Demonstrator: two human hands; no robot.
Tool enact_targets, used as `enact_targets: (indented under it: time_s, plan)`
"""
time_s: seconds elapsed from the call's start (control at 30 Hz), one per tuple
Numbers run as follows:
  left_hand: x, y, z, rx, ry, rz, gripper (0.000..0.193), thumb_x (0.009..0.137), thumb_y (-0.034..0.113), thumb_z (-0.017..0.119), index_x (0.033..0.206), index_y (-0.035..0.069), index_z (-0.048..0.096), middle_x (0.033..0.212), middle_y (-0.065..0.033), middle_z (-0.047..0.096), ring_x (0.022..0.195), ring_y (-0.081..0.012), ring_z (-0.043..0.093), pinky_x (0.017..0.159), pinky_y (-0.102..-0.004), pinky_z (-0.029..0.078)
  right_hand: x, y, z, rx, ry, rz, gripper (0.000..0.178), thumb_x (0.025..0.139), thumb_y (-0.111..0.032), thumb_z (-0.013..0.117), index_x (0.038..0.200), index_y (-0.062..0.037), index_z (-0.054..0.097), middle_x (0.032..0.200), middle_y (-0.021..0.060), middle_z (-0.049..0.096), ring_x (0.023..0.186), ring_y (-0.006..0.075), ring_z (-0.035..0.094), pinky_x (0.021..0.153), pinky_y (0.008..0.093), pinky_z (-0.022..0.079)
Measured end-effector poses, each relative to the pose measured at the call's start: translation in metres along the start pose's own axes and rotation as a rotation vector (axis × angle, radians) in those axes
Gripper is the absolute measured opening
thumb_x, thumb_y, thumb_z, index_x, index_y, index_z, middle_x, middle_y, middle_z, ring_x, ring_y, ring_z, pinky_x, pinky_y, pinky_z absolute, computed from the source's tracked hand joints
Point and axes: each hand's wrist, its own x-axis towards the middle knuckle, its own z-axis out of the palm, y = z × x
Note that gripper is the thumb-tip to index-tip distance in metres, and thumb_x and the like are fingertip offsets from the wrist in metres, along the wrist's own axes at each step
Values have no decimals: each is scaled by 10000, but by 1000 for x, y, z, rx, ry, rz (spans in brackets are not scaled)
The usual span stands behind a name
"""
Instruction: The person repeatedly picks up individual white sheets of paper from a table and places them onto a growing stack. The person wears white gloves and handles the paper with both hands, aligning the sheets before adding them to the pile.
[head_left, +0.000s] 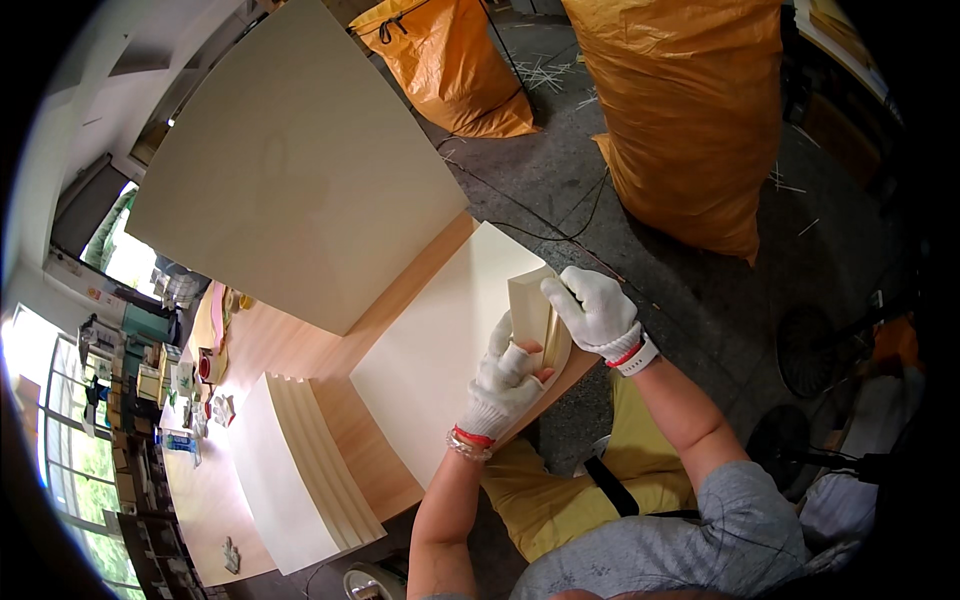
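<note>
The left hand and right hand wear 2 white knitted gloves with red at the cuffs, 2 bare fingertips showing on the left; a pale beaded bracelet, a white wristband, a grey short-sleeved top, yellow trousers.

No legible lettering anywhere.

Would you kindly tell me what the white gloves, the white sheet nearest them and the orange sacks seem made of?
White gloves: matte knitted fabric, shown by ribbed cuffs. White sheet: perhaps card; it looks thin, smooth and matte. Orange sacks: probably plastic, given their glossy creases.
</note>
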Motion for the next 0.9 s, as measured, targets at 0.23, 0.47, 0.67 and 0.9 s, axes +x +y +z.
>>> enact_targets:
  time_s: [0.23, 0.47, 0.67, 0.9]
  plan:
    - [-2, 4, -3, 26, 7, -39, 426, 752, -1, 782, 1147, 82, 646, 1481, -244, 460, 1105, -369, 662, 799, -392, 579, 0, -1, -6, 40, -49, 0, 323, 969, -228, 664, 751, -32, 530, 627, 167, 516, 582, 350, 554, 547, 431, 444]
    - [-1, -7, -2, 86, -56, 26, 403, 738, 17, 796, 1108, 72, 646, 1429, -255, 505, 1148, -385, 636, 835, -416, 569, 0, 1, -1, 8, -16, 9, 307, 963, -217, 673, 760, -35, 533, 630, 169, 523, 575, 354, 556, 538, 431, 440]
    - [1, 3, 2, -25, 20, -23, 407, 739, 21, 824, 1067, 91, 594, 1448, -248, 471, 1182, -425, 608, 868, -439, 559, 0, 3, 0, 20, -4, 9, 288, 960, -196, 674, 764, -34, 537, 631, 167, 529, 570, 352, 564, 534, 434, 442]
    - [-2, 3, 0, -10, 24, -32, 399, 772, -15, 752, 1141, 86, 637, 1467, -256, 458, 1162, -400, 630, 870, -421, 559, -1, 2, -4, 57, -39, 2, 296, 959, -222, 678, 776, -28, 552, 643, 167, 543, 578, 345, 576, 540, 427, 448]
